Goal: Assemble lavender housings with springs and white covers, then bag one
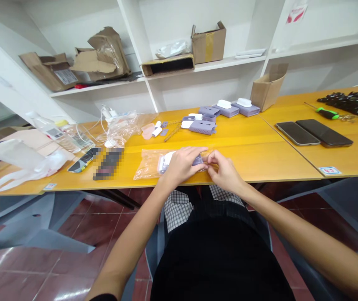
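A purple and white plastic part lies at the table's front edge inside a clear plastic bag. My left hand is wrapped over the part from above, covering its middle, and the loose end of the bag spreads to the left. At the right end of the part, my right hand has its thumb and fingertips pinched together, touching the bag there. What exactly sits in that pinch is too small to make out.
Behind my hands are purple housings, springs and small white pieces. Phones and a green screwdriver lie to the right. On the left are a white plastic bag and a phone. Cardboard boxes stand on the shelf.
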Demonstrator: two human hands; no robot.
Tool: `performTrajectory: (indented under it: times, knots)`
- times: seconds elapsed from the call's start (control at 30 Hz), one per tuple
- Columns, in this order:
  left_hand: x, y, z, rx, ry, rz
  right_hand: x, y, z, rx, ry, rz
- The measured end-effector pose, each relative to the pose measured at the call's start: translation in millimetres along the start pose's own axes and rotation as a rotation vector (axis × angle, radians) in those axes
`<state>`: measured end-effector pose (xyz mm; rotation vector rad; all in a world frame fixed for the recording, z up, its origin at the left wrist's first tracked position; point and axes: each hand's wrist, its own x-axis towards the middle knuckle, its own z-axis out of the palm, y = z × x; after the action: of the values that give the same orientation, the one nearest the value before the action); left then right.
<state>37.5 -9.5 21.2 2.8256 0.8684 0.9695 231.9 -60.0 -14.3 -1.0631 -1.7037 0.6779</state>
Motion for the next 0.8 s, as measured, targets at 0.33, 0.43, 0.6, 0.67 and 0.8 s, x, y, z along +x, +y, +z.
performTrajectory:
  times: [0.33, 0.43, 0.6, 0.67, 0.8]
  knots:
    - [-4.6, -13.4, -48.3, 0.013, -0.142, -0.03, 0.8, 2.8, -15.3, -0.035, -0.205, 0.022]
    - [-16.3, -32.1, -60.6, 0.096, -0.255, -0.11, 5.6, 0.9, -16.6, 0.031, -0.225, 0.051]
    - [-16.7, -38.2, -48.6, 0.093, -0.255, -0.088, 19.5, -1.5, -23.2, 0.187, -0.273, 0.148]
    - [-11.5, -30.9, -38.8, 0.087, -0.235, -0.074, 23.3, 1.0, -31.2, 0.269, -0.272, 0.208]
    - [-2.0, -15.8, -23.2, 0.109, -0.225, -0.064, 25.4, 7.4, -50.6, 0.369, -0.229, 0.31]
